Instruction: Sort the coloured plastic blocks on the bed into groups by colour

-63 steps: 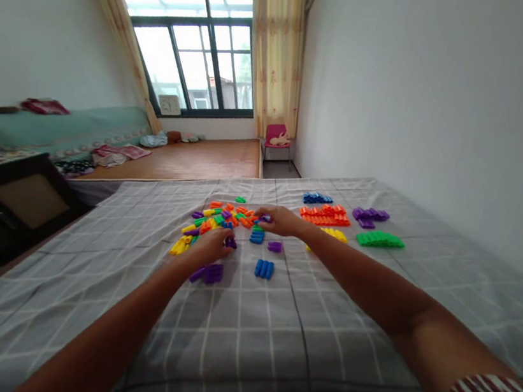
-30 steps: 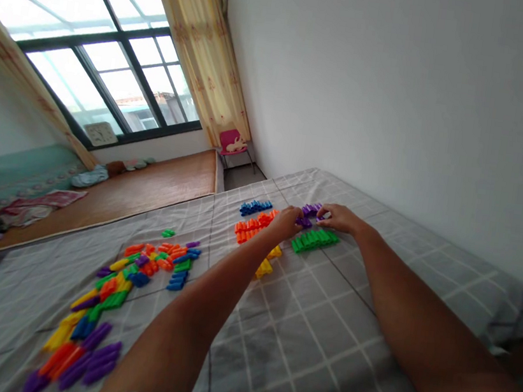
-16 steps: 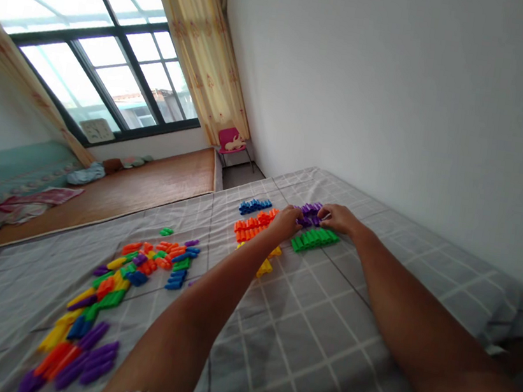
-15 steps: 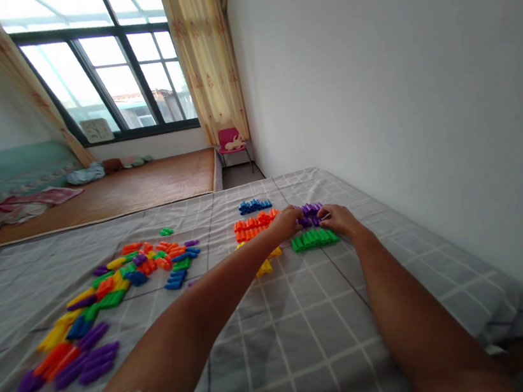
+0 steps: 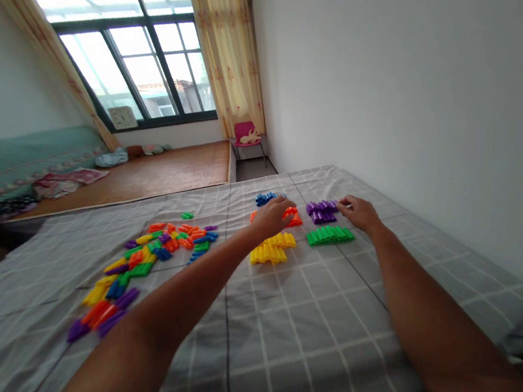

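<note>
Purple pieces (image 5: 321, 211) lie in rows on the grey checked cloth, just behind a row of green pieces (image 5: 330, 236). My right hand (image 5: 358, 212) touches the right end of the purple rows, its fingers bent together; whether they grip a piece is too small to tell. My left hand (image 5: 275, 216) hovers over the orange pieces (image 5: 293, 217), fingers apart, and hides part of them. Blue pieces (image 5: 266, 198) sit behind that hand, and yellow pieces (image 5: 272, 249) lie in front of it.
A loose spread of mixed coloured pieces (image 5: 142, 256) covers the left part of the checked cloth (image 5: 299, 349). One green piece (image 5: 187, 216) lies apart behind it. A white wall (image 5: 399, 98) rises along the right. Beyond the cloth stands a pink chair (image 5: 245, 135).
My left hand has left the purple pieces and moved left over the orange ones. My right hand stays at the purple rows' right end. The view has shifted, so the scene sits further right.
</note>
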Action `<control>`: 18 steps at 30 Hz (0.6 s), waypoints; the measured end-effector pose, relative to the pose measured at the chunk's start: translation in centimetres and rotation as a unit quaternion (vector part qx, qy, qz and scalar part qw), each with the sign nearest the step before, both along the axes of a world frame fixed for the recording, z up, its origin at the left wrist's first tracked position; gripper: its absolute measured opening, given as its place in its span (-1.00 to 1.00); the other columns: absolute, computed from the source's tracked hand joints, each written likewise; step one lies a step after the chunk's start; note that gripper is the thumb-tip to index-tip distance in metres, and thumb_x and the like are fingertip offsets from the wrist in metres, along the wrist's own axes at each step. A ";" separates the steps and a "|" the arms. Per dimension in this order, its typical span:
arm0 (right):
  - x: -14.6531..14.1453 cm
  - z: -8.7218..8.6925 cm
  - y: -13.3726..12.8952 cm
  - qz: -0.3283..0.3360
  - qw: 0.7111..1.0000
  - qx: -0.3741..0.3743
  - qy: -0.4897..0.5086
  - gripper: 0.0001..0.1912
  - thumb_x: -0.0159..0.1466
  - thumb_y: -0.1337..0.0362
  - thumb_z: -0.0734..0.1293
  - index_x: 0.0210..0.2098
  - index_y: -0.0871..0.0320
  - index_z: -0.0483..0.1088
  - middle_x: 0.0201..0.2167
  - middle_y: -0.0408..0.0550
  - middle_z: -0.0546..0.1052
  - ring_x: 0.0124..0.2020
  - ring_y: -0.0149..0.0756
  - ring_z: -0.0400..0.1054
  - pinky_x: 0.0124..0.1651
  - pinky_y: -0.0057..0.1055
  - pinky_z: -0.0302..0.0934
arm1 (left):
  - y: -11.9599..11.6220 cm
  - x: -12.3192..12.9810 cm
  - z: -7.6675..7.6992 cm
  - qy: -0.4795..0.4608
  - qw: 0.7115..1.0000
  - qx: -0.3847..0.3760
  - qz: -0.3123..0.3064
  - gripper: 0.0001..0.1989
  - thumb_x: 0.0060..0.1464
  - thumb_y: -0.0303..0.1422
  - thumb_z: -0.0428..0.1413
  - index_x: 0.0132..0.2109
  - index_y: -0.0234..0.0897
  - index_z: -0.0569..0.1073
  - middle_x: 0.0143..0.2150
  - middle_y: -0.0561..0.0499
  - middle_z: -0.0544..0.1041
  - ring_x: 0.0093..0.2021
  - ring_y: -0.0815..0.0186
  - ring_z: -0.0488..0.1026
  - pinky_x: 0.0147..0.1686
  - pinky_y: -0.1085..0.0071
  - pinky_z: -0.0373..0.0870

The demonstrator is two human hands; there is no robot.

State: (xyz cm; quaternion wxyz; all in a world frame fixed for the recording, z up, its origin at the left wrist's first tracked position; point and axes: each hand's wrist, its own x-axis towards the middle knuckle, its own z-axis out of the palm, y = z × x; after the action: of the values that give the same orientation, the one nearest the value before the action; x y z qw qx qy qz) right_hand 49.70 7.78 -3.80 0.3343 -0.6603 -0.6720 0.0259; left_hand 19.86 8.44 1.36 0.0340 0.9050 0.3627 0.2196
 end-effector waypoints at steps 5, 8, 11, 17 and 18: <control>-1.4 0.0 -0.6 -0.018 0.998 0.067 0.003 -0.71 0.27 0.10 0.22 -0.20 0.13 0.47 -0.26 0.02 0.60 -0.32 -0.22 0.47 -0.20 -0.35 0.26 | -3.3 -12.1 1.9 0.029 0.998 -0.014 0.059 -0.71 0.15 -0.32 0.02 -0.01 -0.21 0.49 -0.02 -0.04 0.50 -0.11 0.29 0.47 -0.04 0.36 0.38; -2.6 0.2 -1.3 0.002 0.996 0.087 0.032 -0.68 0.30 0.08 0.20 -0.13 0.12 0.44 -0.26 0.08 0.59 -0.34 -0.18 0.47 -0.21 -0.31 0.26 | -6.3 -20.0 1.7 0.065 0.989 -0.064 0.115 -0.73 0.13 -0.32 0.02 -0.06 -0.23 0.51 -0.11 -0.02 0.55 -0.17 0.30 0.49 -0.08 0.40 0.39; -5.3 1.6 -2.5 0.031 0.991 0.120 0.043 -0.65 0.33 0.05 0.15 -0.08 0.09 0.42 -0.19 0.13 0.57 -0.31 -0.11 0.47 -0.19 -0.24 0.27 | -9.8 -26.6 1.1 0.106 0.974 -0.137 0.147 -0.74 0.12 -0.30 0.02 -0.09 -0.21 0.52 -0.15 0.02 0.58 -0.19 0.32 0.50 -0.12 0.45 0.38; -17.1 5.5 -5.1 0.231 0.972 0.040 -0.012 -0.71 0.28 0.12 0.21 -0.13 0.10 0.45 -0.22 0.03 0.57 -0.35 -0.20 0.44 -0.21 -0.26 0.32 | -14.6 -32.5 1.2 0.151 0.955 -0.191 0.169 -0.70 0.10 -0.27 0.06 -0.05 -0.21 0.53 -0.15 -0.01 0.59 -0.19 0.29 0.49 -0.13 0.46 0.35; -19.3 5.6 -5.4 0.294 0.955 0.017 -0.040 -0.72 0.27 0.15 0.22 -0.12 0.10 0.45 -0.19 0.02 0.56 -0.32 -0.21 0.44 -0.18 -0.27 0.32 | -14.9 -32.8 1.4 0.155 0.954 -0.192 0.167 -0.69 0.09 -0.27 0.07 -0.03 -0.21 0.53 -0.14 -0.02 0.59 -0.18 0.28 0.48 -0.12 0.44 0.35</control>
State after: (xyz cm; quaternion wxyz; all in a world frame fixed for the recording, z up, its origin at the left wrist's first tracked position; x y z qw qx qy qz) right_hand 30.38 2.35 1.82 0.2953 -0.4283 -0.8498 0.0853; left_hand -12.97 -6.47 2.77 0.1136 0.8307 0.5450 0.0051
